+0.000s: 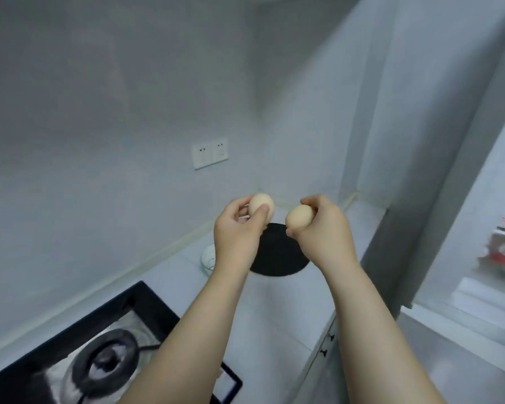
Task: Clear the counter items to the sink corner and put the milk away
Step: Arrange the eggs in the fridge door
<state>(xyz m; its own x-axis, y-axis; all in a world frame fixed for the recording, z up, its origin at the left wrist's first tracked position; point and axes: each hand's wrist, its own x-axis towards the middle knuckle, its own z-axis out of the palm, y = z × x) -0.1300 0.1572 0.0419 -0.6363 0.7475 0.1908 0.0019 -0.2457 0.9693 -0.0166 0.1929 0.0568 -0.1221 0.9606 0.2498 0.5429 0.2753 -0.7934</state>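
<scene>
While left hand (236, 231) and right hand (322, 228) each grip an egg (260, 203), pale counter (274, 304), black mat (277, 253), grey walls (99, 97).

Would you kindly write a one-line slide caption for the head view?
Left hand holds one egg, right hand another egg, above a black round object on the counter by the hob.

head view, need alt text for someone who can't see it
A person's left hand holds one egg and the right hand holds a second egg, raised close together above a black round mat on a pale counter. A small white bowl sits left of the mat, and a gas burner lies at lower left.
</scene>
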